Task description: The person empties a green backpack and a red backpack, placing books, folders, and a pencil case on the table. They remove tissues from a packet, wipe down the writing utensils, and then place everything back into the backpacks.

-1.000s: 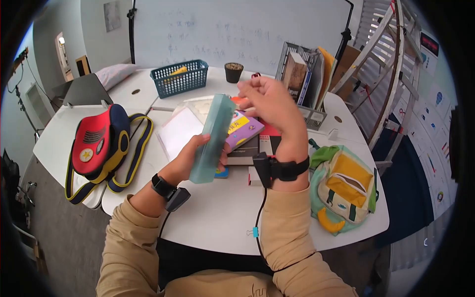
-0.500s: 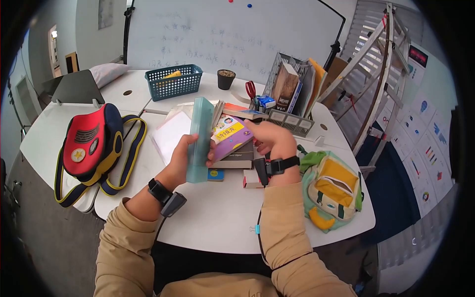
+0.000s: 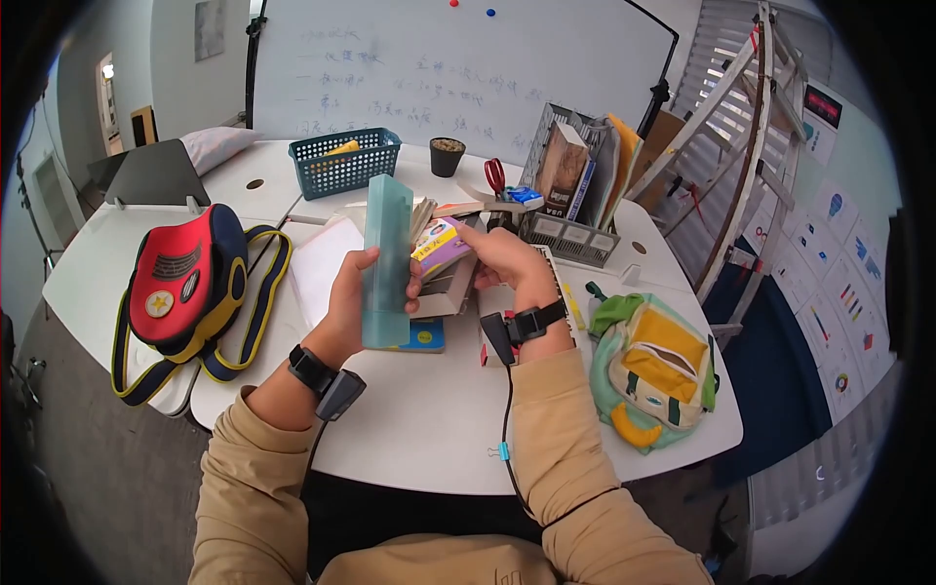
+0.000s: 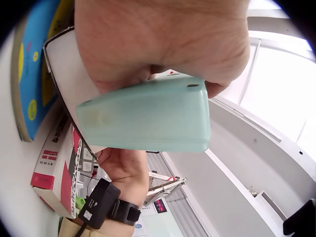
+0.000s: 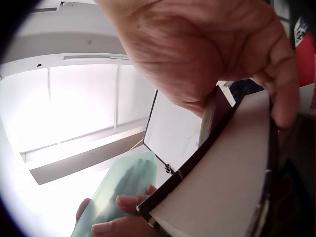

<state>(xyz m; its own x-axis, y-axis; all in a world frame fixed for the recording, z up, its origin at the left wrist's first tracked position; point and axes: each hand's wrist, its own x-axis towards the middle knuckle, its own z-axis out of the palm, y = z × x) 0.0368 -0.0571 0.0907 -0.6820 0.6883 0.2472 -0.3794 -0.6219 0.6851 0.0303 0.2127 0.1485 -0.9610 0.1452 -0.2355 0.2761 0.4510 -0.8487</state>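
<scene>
Head view, read from my remote station, with the dial centred on the frame. At 10 o'clock I find the laptop [image 3: 151, 175], and at 9 the red-and-navy bag [image 3: 174, 278], its strap trailing over the table [image 3: 390, 429]. Inward, also at 9, is the person's left hand [image 3: 341, 300]: clamped on the teal box [image 3: 387, 263], thumb on one flank and fingers on the other, the box held nearly upright, its upper end leaning slightly towards 12. Between 10 and 11, well behind it, stands the perforated basket [image 3: 348, 179].

Between 7 and 8, the blue book [image 3: 426, 337] lies on the table. At 11 I note the purple-and-yellow book [image 3: 439, 250], lying against a thick book [image 5: 222, 168] best seen in my right wrist view. The plant pot [image 3: 447, 159] stands at 12. At 2 o'clock is the right hand [image 3: 512, 265], clamped on both books together, its fingers curled round the thick one's far edge. Whether the left fingertips touch that book, I cannot tell. Beyond, between 1 and 2, is the rack of books [image 3: 570, 231]; between 3 and 4, the green-and-yellow backpack [image 3: 663, 366].
</scene>
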